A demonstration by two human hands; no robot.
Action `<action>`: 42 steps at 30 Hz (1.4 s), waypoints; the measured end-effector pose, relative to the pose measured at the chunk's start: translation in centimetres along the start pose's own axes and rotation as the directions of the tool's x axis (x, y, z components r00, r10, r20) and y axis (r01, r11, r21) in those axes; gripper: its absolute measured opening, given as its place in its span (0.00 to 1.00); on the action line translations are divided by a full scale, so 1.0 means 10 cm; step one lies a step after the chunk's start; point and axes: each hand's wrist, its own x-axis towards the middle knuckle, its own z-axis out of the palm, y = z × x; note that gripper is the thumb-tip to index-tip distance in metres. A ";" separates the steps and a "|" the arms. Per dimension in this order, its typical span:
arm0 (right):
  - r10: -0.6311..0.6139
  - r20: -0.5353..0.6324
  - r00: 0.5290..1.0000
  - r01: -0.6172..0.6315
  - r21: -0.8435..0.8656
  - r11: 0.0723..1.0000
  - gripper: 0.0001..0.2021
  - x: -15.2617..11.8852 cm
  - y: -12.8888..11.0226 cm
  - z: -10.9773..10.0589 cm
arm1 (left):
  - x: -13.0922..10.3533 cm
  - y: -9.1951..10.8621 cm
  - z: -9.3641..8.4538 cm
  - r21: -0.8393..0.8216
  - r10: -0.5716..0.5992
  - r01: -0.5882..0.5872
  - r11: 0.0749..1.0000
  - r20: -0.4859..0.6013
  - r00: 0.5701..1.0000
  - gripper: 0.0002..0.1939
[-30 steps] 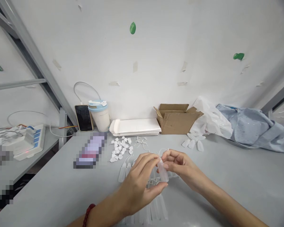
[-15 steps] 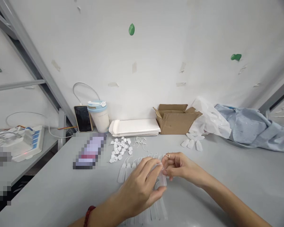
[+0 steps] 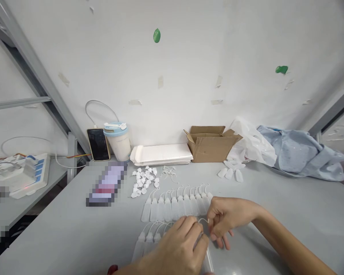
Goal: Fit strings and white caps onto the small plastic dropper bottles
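Observation:
My left hand (image 3: 180,244) is closed, palm down, over the nearer row of clear squeeze bottles (image 3: 149,246). Its fingers curl round a bottle (image 3: 208,261) at the right end of that row, largely covered by the hand. My right hand (image 3: 227,219) is bent at the wrist just to the right, thumb and forefinger drawn together, other fingers loosely curled. A thin curved tube (image 3: 203,220) reaches its fingertips; whether they pinch it is hidden. Behind lies a second row of bottles (image 3: 173,209), each with a thin tube on top.
White caps (image 3: 143,181) lie in a pile beside loose thin tubes (image 3: 169,172). Several small clear pieces (image 3: 231,172) lie below a cardboard box (image 3: 212,149). White packs (image 3: 163,154), a lidded cup (image 3: 119,143), phone (image 3: 99,144), plastic bag (image 3: 252,143) and blue cloth (image 3: 301,156) line the back.
The left hand has come down toward me with the bottle, from the far row to the near one. My right hand has followed, lower and turned downward. The far row is now uncovered.

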 end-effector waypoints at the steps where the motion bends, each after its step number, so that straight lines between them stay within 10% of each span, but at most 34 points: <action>1: 0.015 0.029 0.999 -0.015 -0.015 1.000 0.08 0.00 0.00 0.01 | 0.00 0.00 0.01 0.016 0.002 -0.003 1.000 0.026 1.000 0.22; 16: 0.024 0.131 0.991 -0.016 -0.059 0.998 0.05 0.10 0.06 0.07 | -0.01 -0.03 0.04 0.081 -0.028 0.023 0.996 0.060 0.998 0.19; 22: 0.062 0.095 0.994 -0.059 -0.034 0.998 0.10 0.00 0.03 -0.01 | 0.08 -0.21 -0.22 -0.205 -0.305 0.330 0.921 0.146 0.941 0.10; 26: 0.004 -0.205 0.979 -0.010 -0.029 1.000 0.14 -0.14 0.04 -0.22 | 0.04 -0.63 -0.30 -0.173 -0.537 0.535 0.827 0.035 0.843 0.09; 28: -0.063 -0.496 0.866 -0.002 -0.130 0.991 0.14 -0.19 0.09 -0.36 | -0.01 -0.85 -0.29 -0.124 -0.581 0.578 0.807 0.017 0.814 0.11; 31: -0.171 -0.882 0.439 -0.383 -0.356 0.852 0.11 -0.22 0.23 -0.57 | -0.09 -1.07 -0.26 -0.061 -0.586 0.595 0.801 0.123 0.801 0.15; 33: -0.190 -0.939 0.287 -0.510 -0.317 0.800 0.09 -0.24 0.33 -0.67 | -0.13 -1.13 -0.21 -0.020 -0.579 0.593 0.805 0.192 0.792 0.17; 37: -0.194 -0.950 0.244 -0.585 -0.304 0.752 0.08 -0.26 0.43 -0.76 | -0.14 -1.10 -0.14 0.017 -0.566 0.581 0.814 0.246 0.787 0.20; 42: -0.215 -0.926 0.310 -0.597 -0.365 0.714 0.10 -0.25 0.43 -0.75 | -0.09 -1.04 -0.17 -0.007 -0.562 0.584 0.811 0.264 0.784 0.22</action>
